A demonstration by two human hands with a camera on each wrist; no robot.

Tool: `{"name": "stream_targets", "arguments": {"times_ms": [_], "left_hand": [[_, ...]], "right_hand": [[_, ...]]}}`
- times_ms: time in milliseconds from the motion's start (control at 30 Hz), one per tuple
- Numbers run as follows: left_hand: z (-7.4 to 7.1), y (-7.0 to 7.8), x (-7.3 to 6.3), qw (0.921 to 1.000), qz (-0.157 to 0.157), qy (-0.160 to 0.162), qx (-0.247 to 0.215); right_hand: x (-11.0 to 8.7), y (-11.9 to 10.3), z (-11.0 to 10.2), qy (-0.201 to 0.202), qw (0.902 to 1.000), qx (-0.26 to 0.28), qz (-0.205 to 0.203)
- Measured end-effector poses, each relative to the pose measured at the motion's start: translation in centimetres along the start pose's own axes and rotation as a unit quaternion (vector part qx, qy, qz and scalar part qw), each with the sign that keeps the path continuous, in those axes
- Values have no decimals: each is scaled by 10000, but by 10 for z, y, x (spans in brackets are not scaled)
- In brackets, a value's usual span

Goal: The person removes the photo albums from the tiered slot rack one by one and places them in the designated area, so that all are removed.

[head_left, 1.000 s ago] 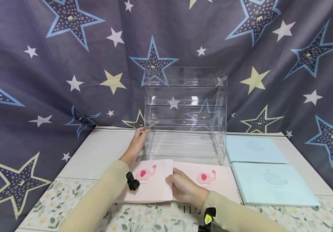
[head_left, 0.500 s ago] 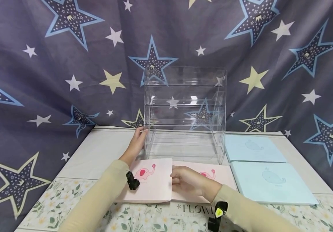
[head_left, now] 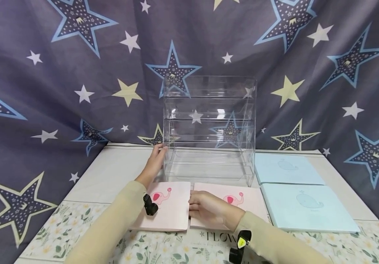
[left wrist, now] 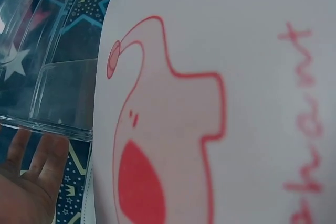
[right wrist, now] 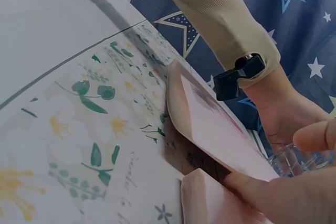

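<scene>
Two pink books with a red elephant drawing lie side by side before a clear plastic tiered rack (head_left: 209, 157). My right hand (head_left: 209, 207) is at the right edge of the left pink book (head_left: 172, 216), over the left part of the right pink book (head_left: 252, 201). In the right wrist view, a finger (right wrist: 247, 184) touches the left book's edge, while the thumb stands apart from it. My left hand (head_left: 153, 163) touches the rack's left side with fairly straight fingers; in the left wrist view, the fingertips (left wrist: 55, 148) meet the rack's edge.
Light blue books with a whale drawing lie at the right, one farther back (head_left: 288, 168) and one nearer (head_left: 311, 209). A floral cloth (head_left: 77, 220) covers the table's front. A starry curtain (head_left: 93, 66) hangs behind.
The left pink book has slid slightly left, leaving a narrow gap between the two pink books. My right hand first shifted right, then back left against its edge. The left hand stays on the rack.
</scene>
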State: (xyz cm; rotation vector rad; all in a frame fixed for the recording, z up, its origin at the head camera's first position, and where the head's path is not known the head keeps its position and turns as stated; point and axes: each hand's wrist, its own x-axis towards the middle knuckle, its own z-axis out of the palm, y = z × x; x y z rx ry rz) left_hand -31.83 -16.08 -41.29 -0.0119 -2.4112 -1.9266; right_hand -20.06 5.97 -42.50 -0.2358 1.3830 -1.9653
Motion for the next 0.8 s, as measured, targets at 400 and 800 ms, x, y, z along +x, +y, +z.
{"name": "stream_targets", "arguments": {"times_ms": [400,800], "left_hand": [[5,3,-2,9999,-36,-158,-50],[-14,4,-1,9973,-93,-718,150]], "right_hand": [[-23,-11,-10,169,9996,-242,-6],[-65,-28,-68,-75,9941,-966,-496]]}}
